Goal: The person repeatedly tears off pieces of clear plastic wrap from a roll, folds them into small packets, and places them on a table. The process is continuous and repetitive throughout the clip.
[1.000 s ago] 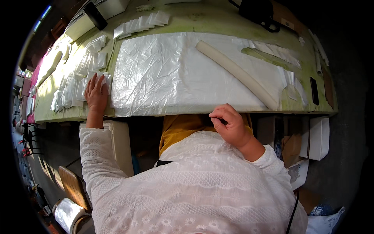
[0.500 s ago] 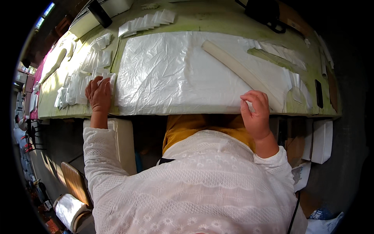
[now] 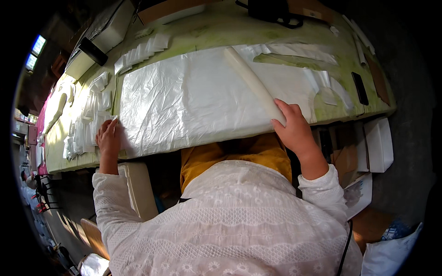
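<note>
A wide sheet of clear plastic film [image 3: 184,87] is spread over the table, wrinkled on its left half. Across it, slanting, lies a long cream-coloured tube [image 3: 248,76]. My right hand [image 3: 296,129] has its thumb and fingers closed round the near end of this tube. At the film's left edge, my left hand [image 3: 108,137] rests on the folded clear plastic pieces [image 3: 85,133], fingers bent and slightly apart. I see nothing lifted in it. Its palm side is hidden.
More folded plastic pieces [image 3: 142,51] lie in a row farther back. A black cylinder [image 3: 92,51] leans by a white box [image 3: 110,30] at the back left. Plastic strips [image 3: 327,87] and a black phone [image 3: 359,88] lie on the right; a black bag [image 3: 269,11] is at the back.
My right hand has come down onto the near end of the tube and closed on it. My left hand stays by the folded pieces. The whole view has shifted and tilted.
</note>
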The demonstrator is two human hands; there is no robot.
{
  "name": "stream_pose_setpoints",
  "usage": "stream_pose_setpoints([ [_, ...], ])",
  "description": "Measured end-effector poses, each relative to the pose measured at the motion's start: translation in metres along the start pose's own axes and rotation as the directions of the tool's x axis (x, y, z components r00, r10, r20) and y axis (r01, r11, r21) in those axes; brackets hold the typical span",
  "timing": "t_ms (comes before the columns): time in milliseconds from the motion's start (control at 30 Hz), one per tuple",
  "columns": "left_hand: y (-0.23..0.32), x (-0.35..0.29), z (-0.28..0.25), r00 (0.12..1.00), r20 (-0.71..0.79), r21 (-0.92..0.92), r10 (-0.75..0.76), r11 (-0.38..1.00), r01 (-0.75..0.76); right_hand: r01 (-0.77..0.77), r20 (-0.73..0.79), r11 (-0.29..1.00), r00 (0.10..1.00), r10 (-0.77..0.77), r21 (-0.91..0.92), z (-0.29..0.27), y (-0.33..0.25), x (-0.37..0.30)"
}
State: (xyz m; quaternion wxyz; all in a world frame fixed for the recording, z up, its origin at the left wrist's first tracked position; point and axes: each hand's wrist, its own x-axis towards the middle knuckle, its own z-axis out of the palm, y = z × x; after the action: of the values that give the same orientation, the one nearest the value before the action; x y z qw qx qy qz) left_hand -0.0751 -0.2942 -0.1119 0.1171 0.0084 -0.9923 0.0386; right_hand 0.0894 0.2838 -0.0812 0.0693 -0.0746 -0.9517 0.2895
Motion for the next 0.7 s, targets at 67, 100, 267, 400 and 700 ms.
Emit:
stream_pose_setpoints([
  [67, 0.019, 0.001, -0.008, 0.999, -0.031, -0.06, 0.025, 0.998, -0.026, -0.007, 0.041, 0.999, 0.999, 0.005, 0.041, 0.002, -0.009, -0.007],
  [100, 0.032, 0.002, -0.012, 0.998, -0.045, -0.091, 0.037, 0.995, -0.041, 0.028, 0.035, 0.999, 0.999, -0.03, 0.037, 0.008, -0.008, -0.01],
  [267, 0.151, -0.024, -0.041, 0.94, -0.063, -0.652, 0.337, 0.699, -0.294, -0.014, 0.09, 0.979, 0.996, -0.004, 0.203, 0.014, -0.014, -0.014],
  [400, 0.251, -0.06, -0.078, 0.788, -0.144, -0.731, 0.598, 0.473, -0.492, -0.007, -0.133, 0.981, 0.991, 0.033, 0.196, -0.001, 0.012, -0.009],
  [700, 0.396, -0.079, -0.11, 0.569, -0.22, -0.822, 0.792, 0.164, -0.546, -0.009, -0.212, 0.914, 0.972, 0.104, 0.406, -0.019, 0.062, -0.018],
])
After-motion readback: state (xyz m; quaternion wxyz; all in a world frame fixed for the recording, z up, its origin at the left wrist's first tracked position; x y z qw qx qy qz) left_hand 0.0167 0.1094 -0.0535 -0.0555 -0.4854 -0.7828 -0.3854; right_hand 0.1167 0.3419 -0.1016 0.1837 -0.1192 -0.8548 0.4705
